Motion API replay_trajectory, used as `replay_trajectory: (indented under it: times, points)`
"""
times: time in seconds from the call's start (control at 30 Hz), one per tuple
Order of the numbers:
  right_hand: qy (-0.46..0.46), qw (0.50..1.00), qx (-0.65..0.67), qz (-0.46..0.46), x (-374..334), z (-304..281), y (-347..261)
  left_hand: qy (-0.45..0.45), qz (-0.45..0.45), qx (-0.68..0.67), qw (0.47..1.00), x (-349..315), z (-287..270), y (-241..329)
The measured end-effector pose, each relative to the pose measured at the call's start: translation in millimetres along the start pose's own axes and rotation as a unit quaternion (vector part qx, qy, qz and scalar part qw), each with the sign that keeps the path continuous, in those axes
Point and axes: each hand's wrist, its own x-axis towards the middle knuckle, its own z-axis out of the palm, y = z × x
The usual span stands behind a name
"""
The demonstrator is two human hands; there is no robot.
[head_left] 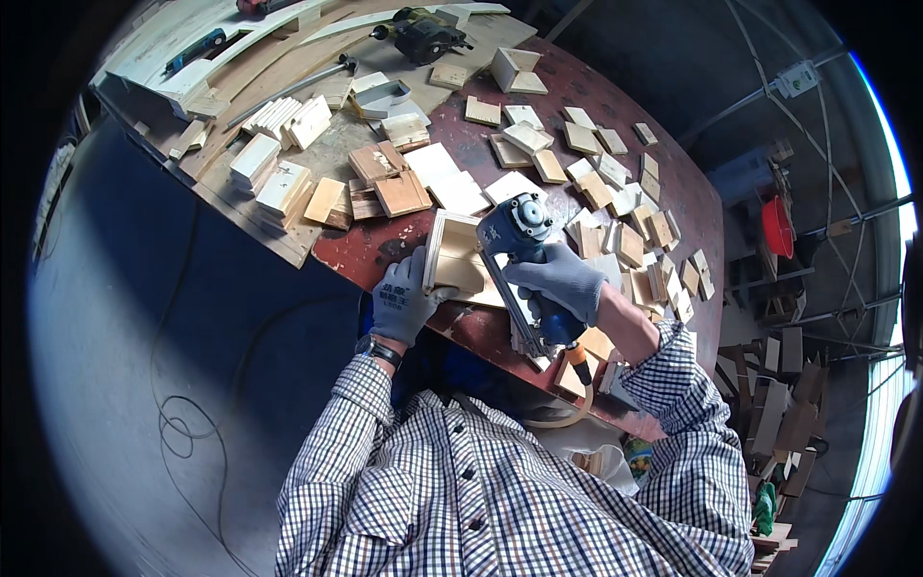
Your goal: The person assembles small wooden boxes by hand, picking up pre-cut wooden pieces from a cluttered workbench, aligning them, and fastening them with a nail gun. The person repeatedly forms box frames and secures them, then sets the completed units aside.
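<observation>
My right hand (567,284), in a grey glove, is wrapped round the handle of a blue air nail gun (525,219). The gun's slim metal magazine slants down toward the table's near edge, and an orange hose fitting (580,359) joins its lower end. Just left of the gun, my gloved left hand (406,296) grips the side of a small open wooden box (452,252), with the thumb along its near edge. Box and gun are close together at the front of the red table (375,245). The gun's nose is hard to make out, so contact with the box cannot be told.
Many loose wood blocks (630,245) lie over the table's right half. Stacked pieces (284,188) stand at the left edge. Farther back lie a hammer (293,88) and a dark power tool (423,37). A cable (178,423) coils on the floor; scrap wood (784,404) is piled at right.
</observation>
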Motion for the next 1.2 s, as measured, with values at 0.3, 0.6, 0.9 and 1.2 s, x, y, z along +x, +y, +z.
replay_trajectory:
  times: [0.3, 0.6, 0.9, 1.2]
  points:
    - [-0.013, 0.999, -0.009, 0.034, 4, -3, -5, 0.003, 0.003, 0.012, 1.000, 1, -2, 2]
    - [0.009, 0.997, -0.062, 0.048, 6, -1, -4, -0.006, -0.004, 0.006, 1.000, -2, 2, 0]
    - [0.026, 0.993, -0.106, 0.042, 5, 4, -7, -0.002, -0.003, -0.002, 1.000, -1, -2, 2]
    - [0.024, 0.996, -0.083, -0.007, -9, 12, -22, -0.036, -0.009, 0.026, 0.999, 4, -6, 6]
